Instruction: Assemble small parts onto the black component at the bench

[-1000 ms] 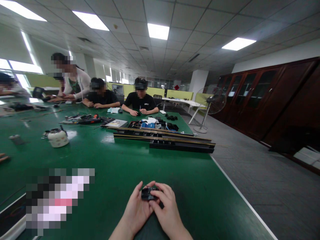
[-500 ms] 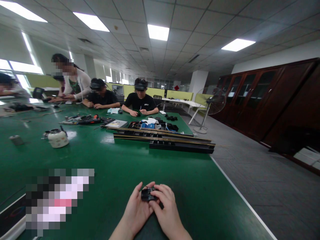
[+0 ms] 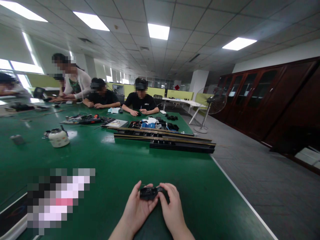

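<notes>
A small black part (image 3: 148, 193) lies across the fingers of my left hand (image 3: 137, 210), whose palm faces up and whose thumb rests at the part's left end. My right hand (image 3: 172, 208) pinches the right end of the same part between thumb and fingertips. Both hands are held over the green table (image 3: 105, 186) near its front edge. The fine details of the part are too small to make out.
Long black rails (image 3: 182, 147) with thin yellowish rods lie across the table ahead. A white pot (image 3: 58, 138) and a grey cylinder (image 3: 17, 139) stand at left. A blurred device (image 3: 15, 213) lies front left. Several people sit or stand beyond.
My right hand has shifted slightly right, from over the black part to its right end, so more of the part shows. My left hand has barely moved.
</notes>
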`<act>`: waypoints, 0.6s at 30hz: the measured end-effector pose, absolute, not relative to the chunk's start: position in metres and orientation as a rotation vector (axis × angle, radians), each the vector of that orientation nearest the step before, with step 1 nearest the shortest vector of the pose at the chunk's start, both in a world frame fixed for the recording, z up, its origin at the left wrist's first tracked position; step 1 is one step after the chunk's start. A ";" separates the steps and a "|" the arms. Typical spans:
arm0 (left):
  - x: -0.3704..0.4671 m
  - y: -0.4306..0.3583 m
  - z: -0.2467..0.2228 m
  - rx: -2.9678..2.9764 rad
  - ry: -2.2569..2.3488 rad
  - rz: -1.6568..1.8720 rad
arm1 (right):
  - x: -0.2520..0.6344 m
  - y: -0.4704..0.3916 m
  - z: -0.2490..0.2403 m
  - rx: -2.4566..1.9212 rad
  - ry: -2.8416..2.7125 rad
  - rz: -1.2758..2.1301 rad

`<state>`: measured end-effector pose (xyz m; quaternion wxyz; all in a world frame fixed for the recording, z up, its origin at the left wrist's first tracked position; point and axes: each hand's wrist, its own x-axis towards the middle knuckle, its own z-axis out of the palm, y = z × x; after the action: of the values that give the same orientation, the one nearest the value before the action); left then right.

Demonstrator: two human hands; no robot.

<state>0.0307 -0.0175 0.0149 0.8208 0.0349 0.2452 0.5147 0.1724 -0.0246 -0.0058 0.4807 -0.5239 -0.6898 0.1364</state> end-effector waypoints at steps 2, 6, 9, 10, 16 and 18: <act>0.031 -0.018 0.015 0.090 0.524 1.090 | 0.174 -0.023 -0.007 -1.288 -1.644 0.316; 0.031 -0.018 0.017 0.092 0.539 1.095 | 0.178 -0.019 -0.008 -1.316 -1.574 0.278; 0.031 -0.017 0.018 0.087 0.555 1.113 | 0.182 -0.017 -0.008 -1.352 -1.522 0.257; 0.031 -0.016 0.017 0.084 0.559 1.118 | 0.183 -0.017 -0.008 -1.365 -1.505 0.251; 0.029 -0.015 0.014 0.079 0.564 1.130 | 0.187 -0.015 -0.009 -1.395 -1.434 0.210; 0.029 -0.015 0.014 0.076 0.565 1.139 | 0.188 -0.014 -0.010 -1.395 -1.425 0.198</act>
<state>0.0286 -0.0150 0.0135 0.8039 0.0356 0.2639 0.5318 0.1882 -0.0139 -0.0099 0.5387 -0.5866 -0.5990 0.0831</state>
